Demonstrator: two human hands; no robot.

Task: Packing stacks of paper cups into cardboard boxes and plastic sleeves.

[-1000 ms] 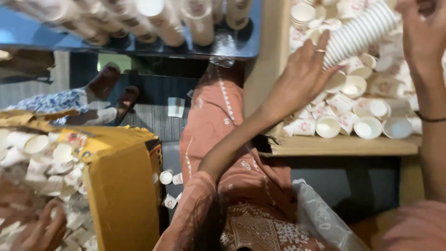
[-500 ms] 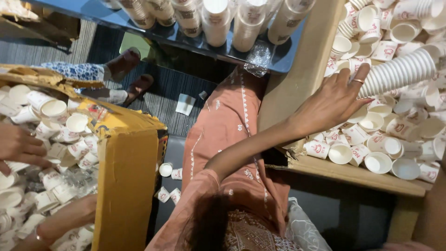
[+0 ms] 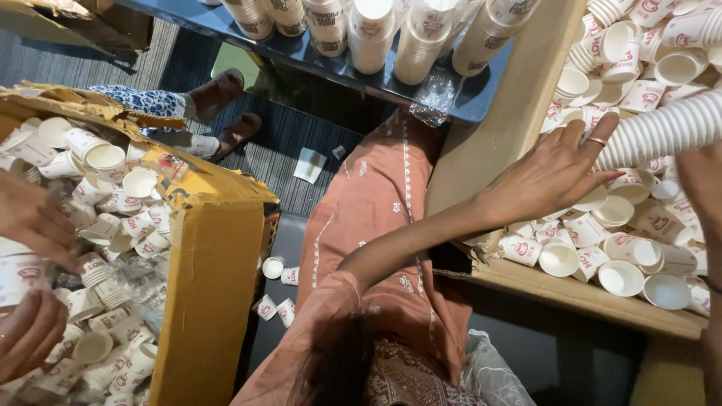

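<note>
My left hand (image 3: 556, 177) rests open-fingered on the long white ribbed paper-cup stack (image 3: 662, 131).
I judge it light and crushable: clasp mid-length. I cannot tell my right hand's (image 3: 703, 184) grip.

A torn yellow-brown cardboard box (image 3: 214, 248) of paper cups stands left.

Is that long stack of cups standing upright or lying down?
Lying down: the stack slants sideways across loose cups in the box, with the open left hand at its end.

Dark ribbed carpet floor (image 3: 282, 146), glossy dark tabletop (image 3: 316, 64) above, warm indoor light.
</note>
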